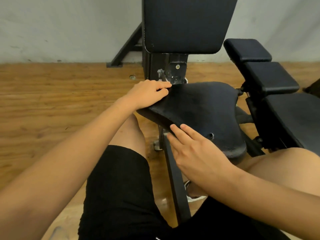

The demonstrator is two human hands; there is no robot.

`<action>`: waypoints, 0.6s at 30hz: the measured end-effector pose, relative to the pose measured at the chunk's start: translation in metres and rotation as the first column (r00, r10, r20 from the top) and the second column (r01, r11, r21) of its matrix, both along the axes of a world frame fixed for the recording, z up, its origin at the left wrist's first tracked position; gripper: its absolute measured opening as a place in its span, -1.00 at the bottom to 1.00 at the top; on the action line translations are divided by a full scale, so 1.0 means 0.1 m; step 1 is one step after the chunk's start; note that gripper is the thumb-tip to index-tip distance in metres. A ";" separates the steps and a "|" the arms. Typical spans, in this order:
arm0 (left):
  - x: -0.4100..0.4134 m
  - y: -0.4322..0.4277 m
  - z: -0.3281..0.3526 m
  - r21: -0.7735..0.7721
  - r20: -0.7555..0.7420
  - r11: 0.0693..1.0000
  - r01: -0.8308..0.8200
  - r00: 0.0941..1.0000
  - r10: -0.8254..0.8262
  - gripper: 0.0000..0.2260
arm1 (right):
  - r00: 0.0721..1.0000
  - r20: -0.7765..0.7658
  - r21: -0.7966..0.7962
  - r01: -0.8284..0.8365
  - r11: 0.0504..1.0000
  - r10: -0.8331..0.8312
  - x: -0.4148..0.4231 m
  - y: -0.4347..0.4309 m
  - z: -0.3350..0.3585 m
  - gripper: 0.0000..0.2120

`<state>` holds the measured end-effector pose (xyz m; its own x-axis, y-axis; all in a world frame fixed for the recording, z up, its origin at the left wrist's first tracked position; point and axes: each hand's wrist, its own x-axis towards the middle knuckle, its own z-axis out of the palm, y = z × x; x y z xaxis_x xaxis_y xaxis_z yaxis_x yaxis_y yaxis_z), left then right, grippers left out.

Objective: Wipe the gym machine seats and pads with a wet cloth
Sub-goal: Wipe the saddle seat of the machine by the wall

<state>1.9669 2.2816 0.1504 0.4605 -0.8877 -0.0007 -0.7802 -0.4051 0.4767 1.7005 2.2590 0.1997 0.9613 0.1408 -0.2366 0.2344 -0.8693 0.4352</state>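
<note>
Black cloth (199, 108) lies spread over the seat (156, 118) mid-scene. It's dark on dark, so where cloth ends and seat begins is hard to tell. Left hand (149, 92) pinches the cloth's far-left edge, fingers curled round it. Right hand (195, 151) lies flat on the near edge, fingers straight, holding nothing.

Cloth judged soft, limp and light, clingier if wet. It likely bunches under a push, so take it at an edge or corner, or press it flat with the palm. Seat beneath looks stiff and padded.

Around:
- upright back pad (187, 23) far
- stepped side pads (259, 66) right
- frame bar (174, 179) near, between the knees

Adjuster lever (162, 75), just beyond the left hand, could snag the cloth.
</note>
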 end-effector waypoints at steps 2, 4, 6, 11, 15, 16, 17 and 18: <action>0.00 0.00 -0.01 -0.006 -0.005 1.000 -0.001 1.000 0.001 -0.63 | 0.999 -0.040 0.045 -0.009 0.999 0.011 -0.06 -0.05 0.05 -0.50; 0.00 0.01 -0.03 -0.013 0.008 1.000 -0.010 1.000 0.010 -0.62 | 0.999 -0.024 0.093 -0.031 0.995 0.034 -0.17 -0.14 0.06 -0.49; 0.00 0.01 -0.03 -0.015 0.026 1.000 -0.013 1.000 0.014 -0.63 | 0.999 -0.028 0.111 -0.022 0.994 0.025 -0.17 -0.11 0.09 -0.44; -0.02 0.07 -0.04 -0.158 -0.058 0.985 -0.076 0.996 0.068 -0.66 | 0.996 -0.008 0.054 0.093 0.994 -0.093 0.30 -0.03 0.09 -0.41; -0.27 0.33 -0.10 -0.403 -0.287 0.847 -0.348 0.926 0.244 -0.68 | 0.966 0.072 0.326 0.211 0.921 -0.247 0.50 -0.14 0.01 -0.33; -0.38 0.42 -0.13 -0.444 -0.354 0.793 -0.417 0.895 0.273 -0.68 | 0.962 0.075 0.404 0.212 0.890 -0.264 0.51 -0.16 0.01 -0.28; -0.50 0.52 -0.16 -0.468 -0.423 0.743 -0.478 0.860 0.287 -0.67 | 0.957 0.049 0.486 0.227 0.844 -0.286 0.52 -0.19 0.04 -0.25; -0.64 0.61 -0.19 -0.482 -0.482 0.707 -0.517 0.831 0.279 -0.66 | 0.954 -0.001 0.551 0.250 0.796 -0.299 0.52 -0.22 0.08 -0.22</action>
